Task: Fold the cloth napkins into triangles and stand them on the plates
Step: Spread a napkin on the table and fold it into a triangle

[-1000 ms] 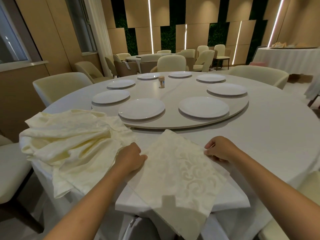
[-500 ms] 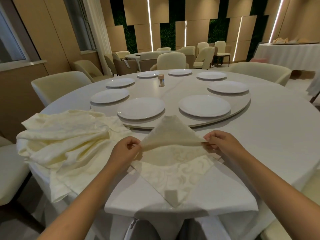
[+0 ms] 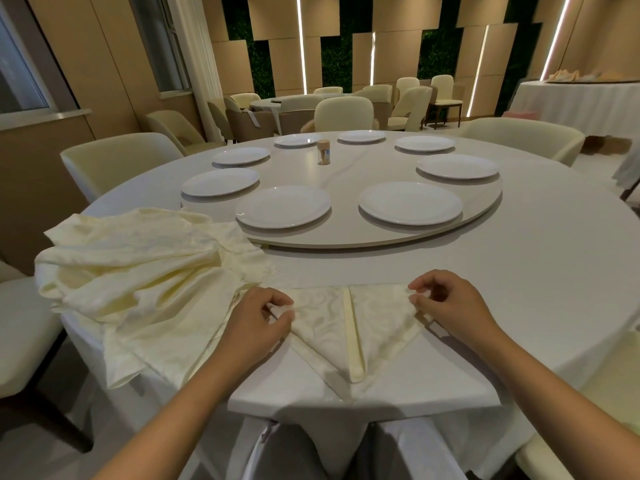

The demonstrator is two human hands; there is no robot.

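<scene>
Both hands point(image 3: 258, 318) point(image 3: 446, 306) have folded napkin point(image 3: 349, 327) into triangle.

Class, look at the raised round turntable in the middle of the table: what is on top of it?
On the turntable stand seven white plates and a small wooden-topped jar. No napkins stand there yet.

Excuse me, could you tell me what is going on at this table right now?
A person is folding a cream napkin into a triangle at the table's near edge. The left hand and right hand each pinch one far corner. A pile of unfolded napkins lies to the left, and the white plates hold nothing yet.
</scene>
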